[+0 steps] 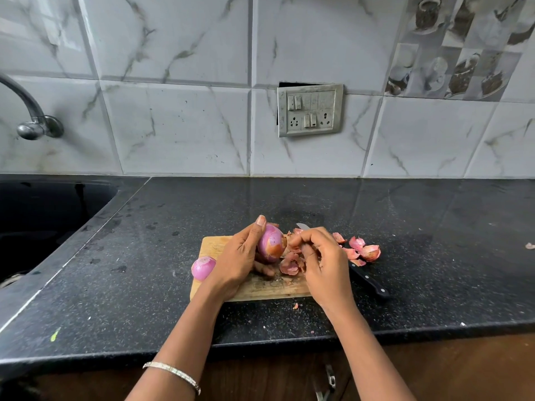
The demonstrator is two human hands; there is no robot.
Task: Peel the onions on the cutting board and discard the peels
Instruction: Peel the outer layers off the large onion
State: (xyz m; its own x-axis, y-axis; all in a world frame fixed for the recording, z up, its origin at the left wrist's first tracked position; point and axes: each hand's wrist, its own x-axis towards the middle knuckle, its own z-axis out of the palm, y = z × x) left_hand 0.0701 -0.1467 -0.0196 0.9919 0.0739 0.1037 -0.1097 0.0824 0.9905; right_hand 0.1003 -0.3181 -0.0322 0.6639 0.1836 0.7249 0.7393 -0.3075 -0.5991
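Left hand [240, 261] gripping onion [270, 243]; right hand [318, 256] pinching its skin — peels [364, 251] risking scattering over knife [367, 280].

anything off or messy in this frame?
Yes. The switch plate on the tiled wall hangs askew, exposing a dark gap at its top left. Onion peels have spilled off the cutting board onto the counter, and the knife lies partly under the right hand.

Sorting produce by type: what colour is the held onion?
Pinkish-purple round onion, brown papery patch near its base; head view.
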